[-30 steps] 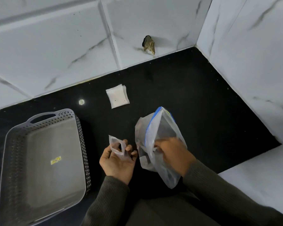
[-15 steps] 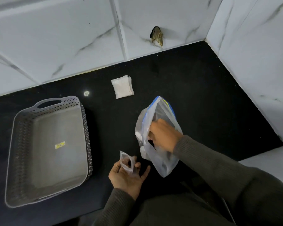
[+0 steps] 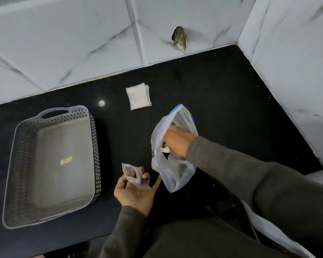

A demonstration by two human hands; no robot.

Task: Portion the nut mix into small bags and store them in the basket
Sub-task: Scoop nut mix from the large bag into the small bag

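A large clear zip bag (image 3: 175,168) with a blue seal stands on the black counter, dark nuts showing at its bottom. My right hand (image 3: 177,140) reaches into its mouth, fingers curled and hidden behind the plastic. To the lower left, my left hand (image 3: 136,190) lies palm up and holds a small clear bag (image 3: 131,174) with its mouth open. An empty grey perforated basket (image 3: 94,146) sits at the left, a yellow sticker on its floor.
A stack of small flat bags (image 3: 139,98) lies on the black counter (image 3: 231,108) behind the zip bag. White marble tiles wall the back and right. A brown lump (image 3: 179,37) sticks to the back wall.
My right hand has pushed a little deeper into the zip bag. My left hand with the small bag has stayed in place; the camera has shifted slightly.
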